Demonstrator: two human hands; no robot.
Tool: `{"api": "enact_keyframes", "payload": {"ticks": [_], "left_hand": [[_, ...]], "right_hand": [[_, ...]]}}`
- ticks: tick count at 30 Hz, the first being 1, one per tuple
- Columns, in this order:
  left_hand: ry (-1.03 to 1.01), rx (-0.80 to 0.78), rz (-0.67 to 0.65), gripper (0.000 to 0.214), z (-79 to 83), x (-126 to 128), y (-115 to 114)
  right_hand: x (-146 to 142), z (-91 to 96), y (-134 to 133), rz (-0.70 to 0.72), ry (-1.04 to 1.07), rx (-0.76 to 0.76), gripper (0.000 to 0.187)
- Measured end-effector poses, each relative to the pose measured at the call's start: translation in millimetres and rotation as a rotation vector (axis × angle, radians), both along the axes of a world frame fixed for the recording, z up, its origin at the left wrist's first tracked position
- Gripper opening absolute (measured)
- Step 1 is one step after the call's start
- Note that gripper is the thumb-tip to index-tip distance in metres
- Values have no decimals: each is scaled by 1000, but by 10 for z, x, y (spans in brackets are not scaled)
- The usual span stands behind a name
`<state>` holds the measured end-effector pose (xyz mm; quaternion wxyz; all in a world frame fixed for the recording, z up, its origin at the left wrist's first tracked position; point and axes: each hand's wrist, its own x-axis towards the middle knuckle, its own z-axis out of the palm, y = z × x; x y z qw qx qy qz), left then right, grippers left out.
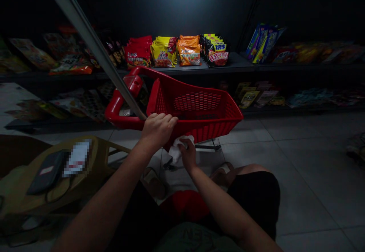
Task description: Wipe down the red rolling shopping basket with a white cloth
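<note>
Centrally, a red shopping cart (199, 129) stood with its near rim (211, 121) clasped by the left hand (160, 126), seemingly for steadiness; below, the right hand (188, 153) pinched a white cloth (174, 153), bunched probably for grip. Beyond, noodle packets (189, 54) faced outward on a shelf (238, 60), presumably for display.

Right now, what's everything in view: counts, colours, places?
Cart: 1, red, centre
Cloth: 1, white, below cart's rim
Pole: 1, grey, upper left
Shelves: 2, dark, behind cart
Noodle packets: 4 stacks, red, yellow, orange, black, upper shelf
Blue packets: several, blue-yellow, right of noodles
Other packets: many, mixed, both shelves
Stool: 1, tan, lower left
Device: 1, black, on stool
Blurred slip: 1, white, beside device
Floor: 1, grey, below
Red patch: 1, red, bottom centre
Shoes: 2, pale, below cart
Shorts: 1, black, bottom
Shirt: 1, grey-green, bottom centre
Left hand: 1, bare, on cart rim
Right hand: 1, bare, holding cloth
</note>
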<state>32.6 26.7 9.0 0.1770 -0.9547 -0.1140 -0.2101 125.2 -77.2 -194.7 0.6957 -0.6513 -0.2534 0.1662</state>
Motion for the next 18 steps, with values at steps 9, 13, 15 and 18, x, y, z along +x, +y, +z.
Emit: {"api": "enact_keyframes", "payload": {"ticks": [9, 13, 15, 18], "left_hand": [[9, 8, 4, 22, -4, -18, 64], [15, 28, 16, 21, -3, 1, 59], [15, 28, 11, 20, 2, 1, 78], [19, 10, -4, 20, 9, -8, 119]], "right_hand": [[224, -255, -108, -288, 39, -12, 28], [-144, -306, 97, -67, 116, -59, 20], [-157, -308, 107, -32, 144, -49, 17], [127, -307, -46, -132, 156, -1, 18]]}}
